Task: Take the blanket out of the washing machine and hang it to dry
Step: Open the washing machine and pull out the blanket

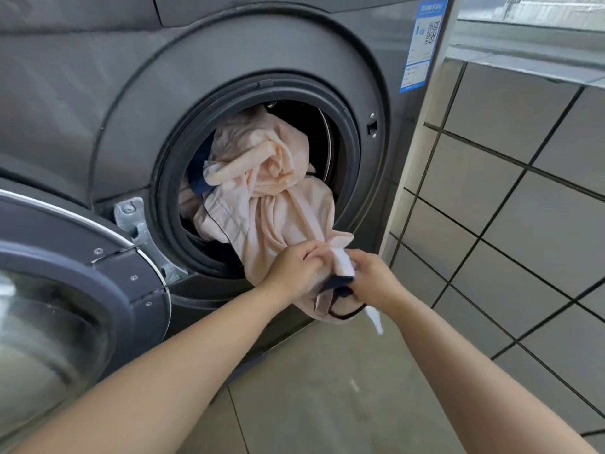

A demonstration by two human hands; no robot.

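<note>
The peach blanket (262, 204) is halfway out, spilling over the lower rim of the washing machine (294, 60) drum opening, rest still bunched inside. Left hand (294, 268) and right hand (373, 278) both have fingers curled tight around its hanging end. Looks like the pulling-out stage; next probably needs a longer haul so it doesn't drag on the floor (327, 388).

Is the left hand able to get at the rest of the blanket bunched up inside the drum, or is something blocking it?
Probably yes. The door is swung wide to the left, so the opening stays free. The left hand already grips the blanket just below the rim.
</note>
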